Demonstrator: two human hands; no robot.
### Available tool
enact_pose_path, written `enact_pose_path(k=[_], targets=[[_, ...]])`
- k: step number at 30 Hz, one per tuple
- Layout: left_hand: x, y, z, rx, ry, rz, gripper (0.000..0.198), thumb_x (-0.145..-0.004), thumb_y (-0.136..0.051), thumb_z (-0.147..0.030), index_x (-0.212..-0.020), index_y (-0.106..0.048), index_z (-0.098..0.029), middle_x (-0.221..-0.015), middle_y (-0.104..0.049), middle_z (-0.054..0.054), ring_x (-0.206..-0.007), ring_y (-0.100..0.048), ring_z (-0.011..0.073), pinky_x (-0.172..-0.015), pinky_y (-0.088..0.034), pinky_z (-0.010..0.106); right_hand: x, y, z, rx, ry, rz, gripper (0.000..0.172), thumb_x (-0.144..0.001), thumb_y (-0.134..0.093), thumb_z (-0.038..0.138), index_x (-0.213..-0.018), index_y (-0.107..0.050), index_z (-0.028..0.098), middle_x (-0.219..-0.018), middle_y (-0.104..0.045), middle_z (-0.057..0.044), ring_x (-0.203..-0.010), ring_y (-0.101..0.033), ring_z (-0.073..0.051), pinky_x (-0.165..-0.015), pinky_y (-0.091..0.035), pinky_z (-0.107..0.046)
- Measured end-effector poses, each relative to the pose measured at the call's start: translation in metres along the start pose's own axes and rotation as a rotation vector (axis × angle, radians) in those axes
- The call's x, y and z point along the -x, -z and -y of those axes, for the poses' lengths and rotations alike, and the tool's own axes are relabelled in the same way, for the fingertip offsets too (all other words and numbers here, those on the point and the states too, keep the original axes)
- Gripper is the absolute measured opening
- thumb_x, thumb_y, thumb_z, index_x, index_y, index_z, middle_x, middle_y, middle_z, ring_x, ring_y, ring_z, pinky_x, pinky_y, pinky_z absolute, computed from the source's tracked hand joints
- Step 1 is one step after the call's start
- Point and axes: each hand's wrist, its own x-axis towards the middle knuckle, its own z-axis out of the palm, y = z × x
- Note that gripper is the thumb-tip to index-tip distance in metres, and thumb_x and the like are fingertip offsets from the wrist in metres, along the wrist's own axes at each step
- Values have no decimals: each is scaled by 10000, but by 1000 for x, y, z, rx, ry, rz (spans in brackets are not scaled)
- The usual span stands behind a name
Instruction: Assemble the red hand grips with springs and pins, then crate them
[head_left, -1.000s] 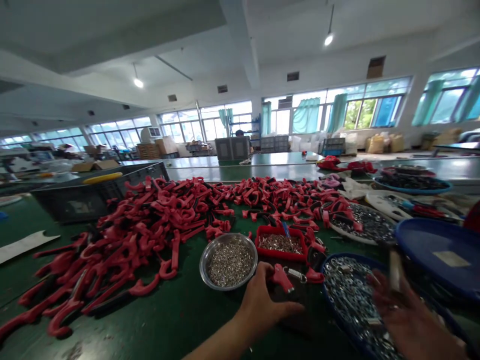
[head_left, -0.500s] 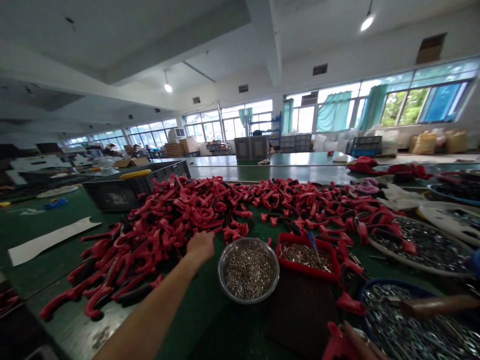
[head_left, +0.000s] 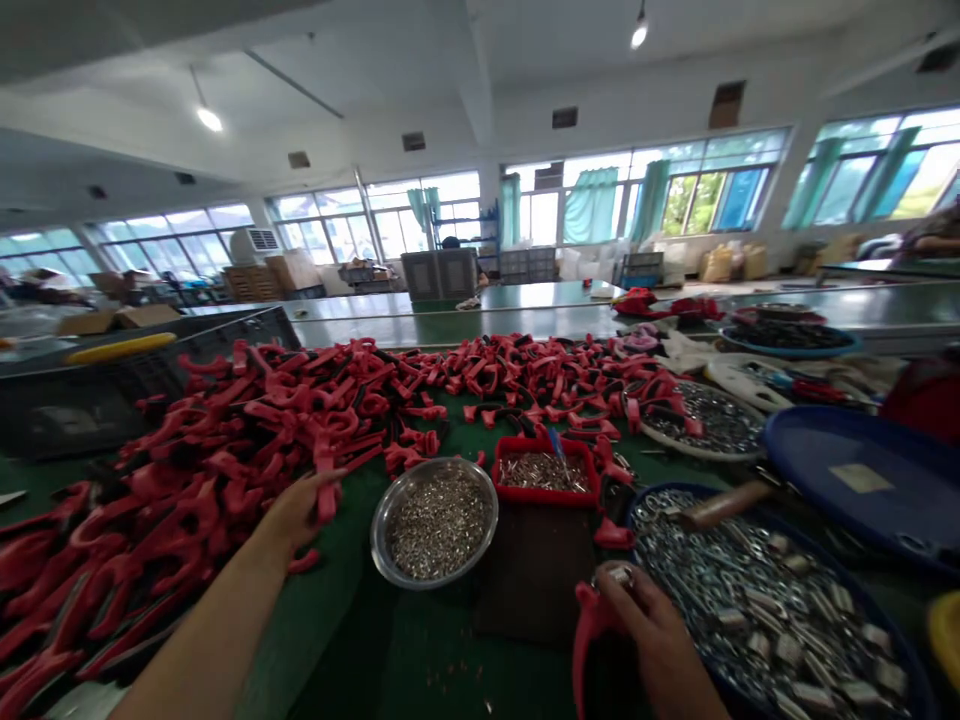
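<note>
My left hand (head_left: 297,510) is closed on a red plastic handle (head_left: 326,485) at the right edge of a big heap of red and black handles (head_left: 315,400). Low in the view, my right hand (head_left: 645,610) grips another red and black handle (head_left: 589,640), with a small shiny metal piece at the fingertips. Between the hands stand a clear bowl (head_left: 381,540) full of tiny metal parts and a red tray (head_left: 547,498) of small pins with a blue-handled tool in it. A dark flat plate (head_left: 529,580) lies just left of my right hand.
At right, a blue basin (head_left: 919,670) holds metal parts, with a wooden-handled tool (head_left: 727,505) across it. Beyond are a blue lid (head_left: 847,450) and a round tray of dark metal pieces (head_left: 712,455). A dark crate (head_left: 67,410) stands at left.
The view has turned right. My left hand has pulled back from the heap with a red handle in it. My right hand and its handle have come further into view.
</note>
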Motion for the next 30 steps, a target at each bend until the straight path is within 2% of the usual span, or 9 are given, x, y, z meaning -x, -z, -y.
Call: enact_pose_path(k=[3,5,7,9,14,19,24,26,30], targets=[[51,-21,-2,288,-27,412,240,-721,-597,-161,-941,-522,-217,-707,-548,-48,-461,-436,27,-419,-338,124,1,-9,13,64,9,43,269,-740,-594,429,-721,-547,164,-608,-527,25,-588,-543,-144,-572,-459,-252],[95,-43,1,464,4,687,237,-736,-615,-329,-926,-530,-217,-753,-535,-20,-525,-460,46,-422,-341,136,5,-12,21,136,63,120,256,-755,-586,416,-734,-527,168,-593,-496,37,-563,-509,-125,-540,-426,-231],[137,-71,6,459,103,896,337,-775,-503,-517,-850,-543,-191,-632,-468,-35,-459,-401,42,-409,-328,156,12,-15,30,162,95,199,236,-775,-568,404,-763,-517,174,-604,-500,37,-554,-492,-115,-522,-408,-216],[171,-97,11,350,69,925,377,-785,-467,-549,-881,-538,-192,-613,-478,-40,-453,-412,48,-429,-349,170,21,-18,38,161,112,220,228,-784,-559,402,-784,-509,180,-611,-501,39,-554,-482,-111,-520,-404,-209],[212,-131,19,218,-133,746,480,-763,-424,-610,-957,-552,-190,-869,-589,40,-810,-555,150,-759,-454,257,38,-19,47,131,140,67,261,-801,-517,445,-783,-486,186,-598,-468,42,-526,-441,-107,-483,-394,-204],[224,-135,25,202,-278,730,504,-834,-366,-541,-1211,-408,-209,-882,-588,42,-781,-552,147,-744,-456,272,50,-15,49,115,211,-13,244,-815,-501,427,-778,-490,186,-581,-476,42,-512,-456,-107,-479,-401,-202],[235,-131,34,64,-489,683,388,-860,-380,-457,-1138,-473,-203,-883,-583,39,-791,-542,150,-776,-440,281,63,-18,45,83,227,-123,208,-825,-501,397,-791,-477,193,-594,-473,40,-504,-444,-100,-467,-382,-198],[238,-129,36,36,-505,667,362,-867,-365,-448,-1066,-521,-190,-898,-586,46,-839,-538,162,-815,-423,288,65,-18,42,96,250,-88,209,-830,-492,399,-814,-470,192,-593,-474,40,-489,-444,-99,-449,-373,-200],[237,-126,36,71,-444,709,352,-867,-386,-430,-1063,-543,-183,-898,-584,37,-873,-526,161,-842,-401,276,57,-9,37,220,259,131,218,-855,-444,407,-848,-464,190,-608,-495,35,-516,-472,-109,-484,-390,-213]])
